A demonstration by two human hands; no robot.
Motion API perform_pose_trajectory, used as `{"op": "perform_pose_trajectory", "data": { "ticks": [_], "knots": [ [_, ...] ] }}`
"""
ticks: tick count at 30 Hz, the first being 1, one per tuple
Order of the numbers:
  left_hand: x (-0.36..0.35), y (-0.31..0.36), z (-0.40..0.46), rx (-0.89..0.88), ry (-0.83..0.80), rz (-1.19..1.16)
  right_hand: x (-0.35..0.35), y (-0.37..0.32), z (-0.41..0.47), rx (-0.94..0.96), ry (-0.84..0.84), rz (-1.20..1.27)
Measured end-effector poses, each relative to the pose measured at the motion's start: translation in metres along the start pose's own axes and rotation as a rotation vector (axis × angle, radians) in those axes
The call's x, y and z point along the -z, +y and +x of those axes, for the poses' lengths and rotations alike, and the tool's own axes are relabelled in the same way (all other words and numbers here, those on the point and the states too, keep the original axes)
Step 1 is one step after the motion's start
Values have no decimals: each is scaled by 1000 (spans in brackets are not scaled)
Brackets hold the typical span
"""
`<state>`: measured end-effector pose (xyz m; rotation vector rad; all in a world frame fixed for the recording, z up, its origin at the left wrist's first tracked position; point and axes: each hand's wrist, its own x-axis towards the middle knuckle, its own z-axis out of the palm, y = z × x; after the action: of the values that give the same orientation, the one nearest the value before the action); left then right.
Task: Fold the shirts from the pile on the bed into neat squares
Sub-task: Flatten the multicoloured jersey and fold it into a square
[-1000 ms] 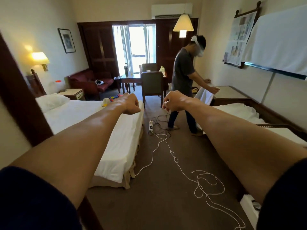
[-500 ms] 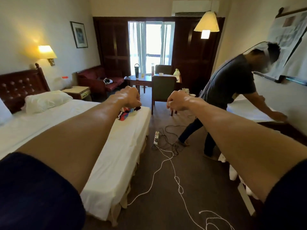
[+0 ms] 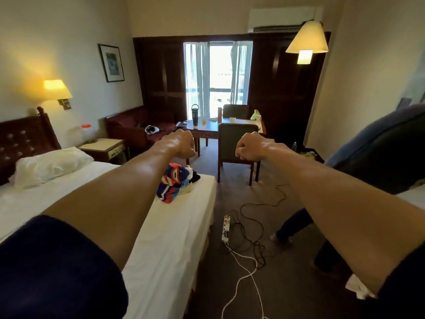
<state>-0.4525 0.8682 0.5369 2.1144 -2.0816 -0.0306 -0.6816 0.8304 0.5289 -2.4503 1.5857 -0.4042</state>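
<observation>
Both arms stretched straight forward at chest height, well above the bed [image 3: 174, 238]. Left hand [image 3: 181, 143] curled into a fist, knuckles away, holding nothing; right hand [image 3: 249, 147] likewise balled up and empty, level with the left and apart from it by a clear gap. Dark short sleeves at the near edge on both sides. Down on the far right corner of the bed, below and just past the left forearm, a small pile of shirts [image 3: 177, 181]: top one patterned in blue, red, white and black, rumpled, with something dark and something white tucked behind it; no print or lettering readable on it. White sheet beneath, a pillow [image 3: 51, 165] at far left against a tufted dark headboard [image 3: 25, 139]. Lit wall lamp [image 3: 57, 90] above, framed picture [image 3: 111, 63] further along the wall, too blurred to read. Beyond the hands, a wooden table [image 3: 213, 128] with a dark flask, cups and small items, labels too small to make out; a green-backed chair [image 3: 236, 146] pulled up on the near side. On the carpet right of the bed, a white power strip [image 3: 225, 227] amid tangled black and white cables. At right edge, another person [image 3: 377, 153] in dark clothes, bent over, partly cut off. Hanging lamp [image 3: 307, 40] at upper right.
</observation>
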Motion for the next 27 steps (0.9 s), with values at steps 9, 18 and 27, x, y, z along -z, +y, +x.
{"op": "perform_pose_trajectory", "data": {
  "ticks": [9, 18, 27],
  "knots": [
    [-34, -35, 230, -18, -13, 32, -23, 62, 241, 30, -13, 40],
    [-76, -96, 432, 199, -24, -50, -70, 116, 490, 99, -139, 83],
    [-150, -208, 581, 376, -94, -66, -183, 114, 701, 222, -350, 105]
  ]
}}
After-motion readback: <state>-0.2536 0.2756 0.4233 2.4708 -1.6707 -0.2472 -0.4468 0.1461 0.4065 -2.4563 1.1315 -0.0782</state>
